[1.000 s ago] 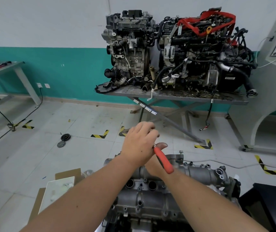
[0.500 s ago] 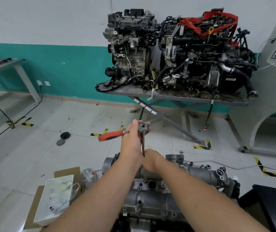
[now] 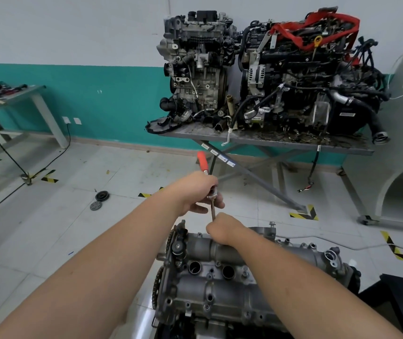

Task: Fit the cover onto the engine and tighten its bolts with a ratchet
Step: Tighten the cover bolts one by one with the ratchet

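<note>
The cover [image 3: 232,285] sits seated on the engine [image 3: 220,321], right beneath both forearms, filling the low centre of the view. It looks fitted, so judging by that, we are well into the bolt-tightening stage.

Up from the cover, just beyond the right hand [image 3: 222,230], stands the ratchet [image 3: 206,177] on its long extension bar [image 3: 212,211]. Here is the change: a second ago its red handle [image 3: 202,160] pointed back toward the person, half a second ago it swung out to the left of the left hand [image 3: 196,194], and now it points away, past the left hand's knuckles. That is a good part of a turn, which I read as a bolt being run down quickly at the cover's far edge, not yet at the heavy final pull.

The left hand wraps its fingers round the ratchet head and the near end of the handle, firmly closed on it. The right hand, just below and touching the bar's lower end, has its fingers curled round the bar, steadying it over the bolt; the socket and the bolt itself are hidden under that hand.

Smallest of all, another bolt [image 3: 272,224] stands proud just right of the right hand, seemingly waiting.
</note>
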Demonstrator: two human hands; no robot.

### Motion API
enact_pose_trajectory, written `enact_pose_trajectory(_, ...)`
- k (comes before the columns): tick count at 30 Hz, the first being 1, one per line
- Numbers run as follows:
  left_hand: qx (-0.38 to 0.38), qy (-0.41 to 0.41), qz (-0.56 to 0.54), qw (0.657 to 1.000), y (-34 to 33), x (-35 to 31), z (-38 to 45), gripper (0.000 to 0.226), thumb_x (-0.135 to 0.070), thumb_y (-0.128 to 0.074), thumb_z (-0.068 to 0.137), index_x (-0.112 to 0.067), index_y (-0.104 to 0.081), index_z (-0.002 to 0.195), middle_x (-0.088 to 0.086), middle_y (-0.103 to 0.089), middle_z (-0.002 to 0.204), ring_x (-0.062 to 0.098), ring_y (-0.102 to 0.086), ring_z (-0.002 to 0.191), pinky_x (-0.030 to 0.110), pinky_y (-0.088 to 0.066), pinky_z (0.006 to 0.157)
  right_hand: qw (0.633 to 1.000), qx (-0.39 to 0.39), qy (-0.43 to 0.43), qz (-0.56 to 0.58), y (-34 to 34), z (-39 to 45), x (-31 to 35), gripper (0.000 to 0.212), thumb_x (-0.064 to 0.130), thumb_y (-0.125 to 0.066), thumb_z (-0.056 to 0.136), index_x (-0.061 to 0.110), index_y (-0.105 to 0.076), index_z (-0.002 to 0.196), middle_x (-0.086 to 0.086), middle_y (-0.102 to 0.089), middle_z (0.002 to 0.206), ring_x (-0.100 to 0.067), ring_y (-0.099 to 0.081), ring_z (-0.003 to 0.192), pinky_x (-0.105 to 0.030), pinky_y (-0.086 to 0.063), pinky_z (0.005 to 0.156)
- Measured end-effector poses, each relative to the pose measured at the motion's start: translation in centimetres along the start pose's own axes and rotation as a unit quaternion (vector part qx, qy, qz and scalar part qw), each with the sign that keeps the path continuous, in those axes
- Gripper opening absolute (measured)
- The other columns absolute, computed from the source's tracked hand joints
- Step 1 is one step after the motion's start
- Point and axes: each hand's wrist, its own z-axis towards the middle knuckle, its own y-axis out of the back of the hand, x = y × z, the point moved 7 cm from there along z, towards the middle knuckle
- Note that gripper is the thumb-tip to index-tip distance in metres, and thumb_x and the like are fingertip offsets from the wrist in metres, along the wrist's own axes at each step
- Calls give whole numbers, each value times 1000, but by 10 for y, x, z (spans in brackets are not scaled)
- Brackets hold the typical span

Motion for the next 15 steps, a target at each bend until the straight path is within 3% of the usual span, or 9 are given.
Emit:
enact_pose_trajectory(3, -48, -11, 215, 975, -5, -27, 5, 20, -7, -39, 99, -4, -59, 100, 10, -75, 85, 23, -75, 89, 39, -53, 72, 1000, -8, 15, -10, -1, 0, 2, 18, 27, -40, 91, 18, -45, 76, -1, -54, 76, -18, -51, 65, -31, -34, 55)
enact_pose_trajectory(5, -75, -53, 398, 913, -14, -43, 8, 18, -6, -43, 101, -3, -55, 114, 10, -70, 92, 24, -71, 82, 40, -56, 68, 1000, -6, 21, -3, 0, 1, 2, 21, 25, -41, 92, 16, -46, 74, -2, -55, 72, -21, -51, 65, -31, -35, 55)
enact_pose_trajectory(8, -120, -147, 555, 810, -33, -51, 7, 15, -27, -40, 106, -18, -53, 105, 1, -54, 79, 19, -54, 67, 34, -39, 56, 998, -3, 55, -16, 1, 2, 5, 24, 22, -40, 95, 7, -58, 90, -8, -57, 82, -25, -51, 79, -34, -41, 67)
enact_pose_trajectory(11, -185, -312, 605, 709, -53, -45, -8, 29, -42, -49, 102, -21, -55, 83, -3, -49, 75, 19, -51, 67, 31, -30, 61, 990, 0, 121, -68, 1, -3, 13, 25, 13, -34, 98, 5, -59, 100, -11, -58, 88, -27, -53, 87, -40, -47, 74)
enact_pose_trajectory(13, -266, -387, 596, 651, -51, -39, -19, 36, -45, -64, 93, -19, -57, 70, -2, -50, 74, 21, -51, 70, 33, -32, 62, 985, -6, 151, -88, 1, -5, 16, 29, 11, -33, 100, 6, -59, 112, -13, -62, 105, -30, -57, 99, -44, -51, 86)
enact_pose_trajectory(15, -341, -396, 556, 646, -40, -33, -21, 41, -53, -73, 85, -18, -60, 67, -2, -56, 80, 22, -53, 75, 35, -38, 66, 982, -15, 165, -94, 3, -6, 18, 30, 9, -34, 100, 7, -59, 116, -13, -60, 111, -30, -56, 104, -46, -50, 92)
